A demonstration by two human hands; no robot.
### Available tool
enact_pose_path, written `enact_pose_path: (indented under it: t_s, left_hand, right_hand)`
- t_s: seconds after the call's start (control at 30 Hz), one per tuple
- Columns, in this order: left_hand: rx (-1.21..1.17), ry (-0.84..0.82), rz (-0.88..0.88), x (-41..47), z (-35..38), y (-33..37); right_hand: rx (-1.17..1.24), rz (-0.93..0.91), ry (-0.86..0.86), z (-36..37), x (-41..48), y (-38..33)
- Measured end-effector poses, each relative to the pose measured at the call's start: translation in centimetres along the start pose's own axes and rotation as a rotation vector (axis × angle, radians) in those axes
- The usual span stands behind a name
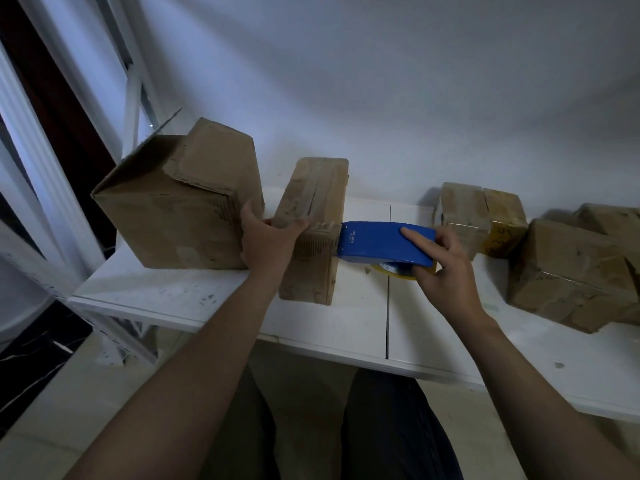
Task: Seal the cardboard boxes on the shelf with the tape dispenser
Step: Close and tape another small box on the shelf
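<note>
My left grip (268, 242) clasps the narrow box (311, 271); my right grip (441, 271) holds the tape dispenser (377, 244) against its side.

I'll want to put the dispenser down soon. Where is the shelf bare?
Bare shelf lies before the big box, and between the narrow box and the right boxes, nearer than the dispenser. Crowded: the left hand fills the gap between big and narrow box; the right boxes sit packed together.
</note>
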State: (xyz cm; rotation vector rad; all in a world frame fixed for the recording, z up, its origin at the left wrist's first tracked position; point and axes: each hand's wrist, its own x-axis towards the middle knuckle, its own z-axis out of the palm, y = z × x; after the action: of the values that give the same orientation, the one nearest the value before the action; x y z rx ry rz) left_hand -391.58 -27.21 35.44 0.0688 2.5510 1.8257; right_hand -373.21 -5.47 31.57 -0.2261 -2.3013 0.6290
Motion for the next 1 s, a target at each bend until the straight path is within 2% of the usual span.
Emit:
enact_pose_path:
  t_s: [0.27, 0.4, 0.47, 0.53, 0.67, 0.77, 0.87, 1.0]
  left_hand:
    - [-0.209, -0.103, -0.167, 2.4, -2.5, -0.3]
    - [-0.248, -0.077, -0.152, 2.1, -2.4, -0.9]
    - [-0.215, -0.047, -0.085, 2.1, -2.3, -1.1]
    - [-0.03, -0.024, 0.079, 2.1, -2.0, -1.1]
    - [0.511, 0.013, 0.412, 2.5, -1.0, -0.4]
    - [0.737, -0.022, 0.692, 2.8, 0.6, -0.1]
    - [0.867, -0.171, 0.802, 2.5, 2.2, -0.1]
    - [1.048, -0.204, 0.808, 2.4, 2.5, 0.0]
  right_hand:
    - [0.005, 0.01, 0.008, 0.3, -0.1, 0.1]
    - [0.007, 0.006, 0.017, 0.7, -0.2, -0.1]
    - [0.013, 0.005, 0.021, 0.8, -0.2, -0.2]
    - [0.012, 0.005, 0.021, 0.8, -0.1, -0.2]
    - [0.004, 0.004, 0.004, 0.6, -0.1, -0.1]
    - [-0.009, 0.007, -0.014, 0.6, -0.2, 0.0]
    - [-0.006, 0.015, -0.026, 0.4, -0.1, 0.4]
    - [-0.013, 0.007, -0.05, 0.4, -0.2, 0.9]
